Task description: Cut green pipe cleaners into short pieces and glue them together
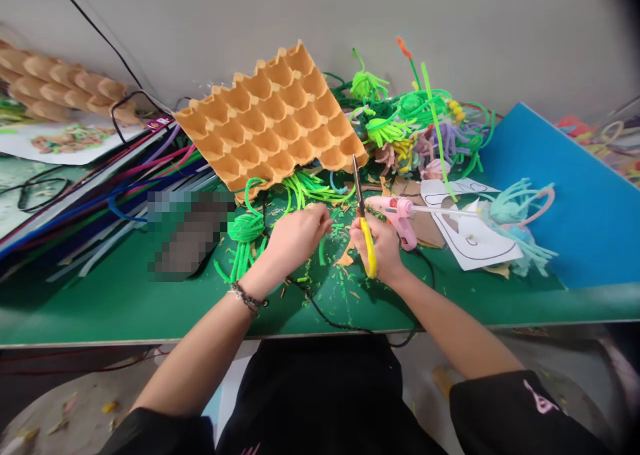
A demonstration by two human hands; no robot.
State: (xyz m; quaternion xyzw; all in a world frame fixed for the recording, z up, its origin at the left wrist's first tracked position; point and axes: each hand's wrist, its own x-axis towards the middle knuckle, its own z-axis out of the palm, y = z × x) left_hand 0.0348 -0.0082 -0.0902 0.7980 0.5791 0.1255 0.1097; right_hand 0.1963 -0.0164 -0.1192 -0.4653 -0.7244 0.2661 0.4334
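Observation:
My right hand (383, 245) is closed round the yellow handles of a pair of scissors (361, 205), whose blades point up and away toward an orange egg tray (273, 118). My left hand (297, 231) is pinched shut just left of the scissors, fingertips together on something small I cannot make out, above bright green pipe-cleaner pieces (307, 191). A coiled green pipe-cleaner bundle (245, 231) lies left of that hand. Small green and orange offcuts are scattered on the green table (100, 301) between both hands.
A pink glue gun (397, 215) lies right of the scissors, its black cord running off the table's near edge. White paper template (470, 235), blue sheet (575, 208), pipe-cleaner flowers (415, 125) at back right. Long coloured strips (100, 181) and stacked egg trays (55, 85) at left.

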